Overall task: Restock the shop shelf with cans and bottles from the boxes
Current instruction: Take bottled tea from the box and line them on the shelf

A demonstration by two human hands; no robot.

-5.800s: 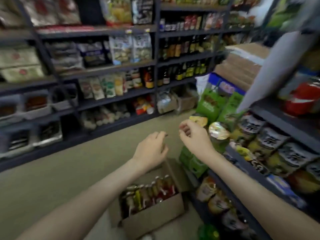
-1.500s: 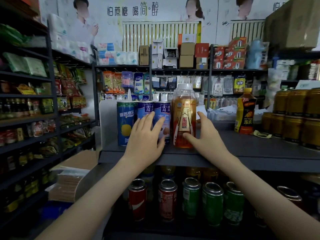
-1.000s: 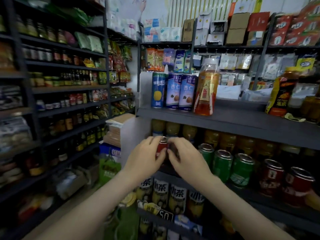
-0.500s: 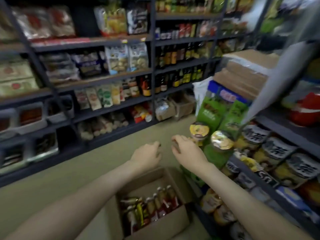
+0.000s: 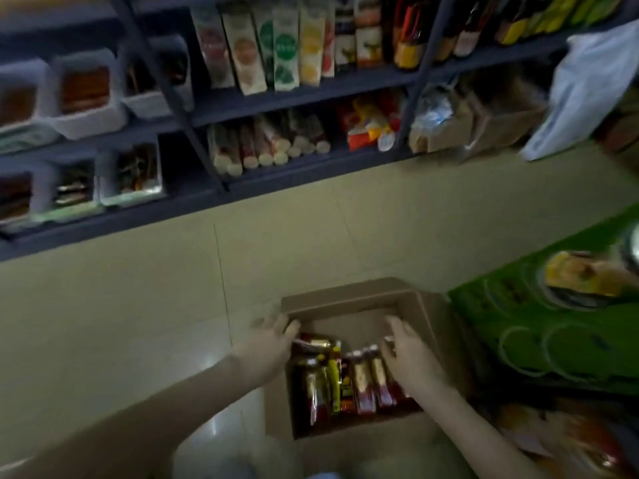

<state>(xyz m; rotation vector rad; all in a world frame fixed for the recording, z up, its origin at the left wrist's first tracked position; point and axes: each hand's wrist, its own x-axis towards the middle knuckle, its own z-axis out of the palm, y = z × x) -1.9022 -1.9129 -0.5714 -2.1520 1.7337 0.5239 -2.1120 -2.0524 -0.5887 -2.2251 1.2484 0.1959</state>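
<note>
A cardboard box (image 5: 345, 295) sits on the floor, with bottles (image 5: 359, 382) packed in its near half. The left hand (image 5: 268, 347) rests at the box's left wall, fingers straight and holding nothing. The right hand (image 5: 411, 354) hovers over the bottles inside the box, fingers loosely spread. A green carton (image 5: 553, 340) stands right of the box.

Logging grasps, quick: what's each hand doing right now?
Left hand: open, fingers at the box rim, holding nothing.
Right hand: open over the bottles, nothing gripped yet.
</note>
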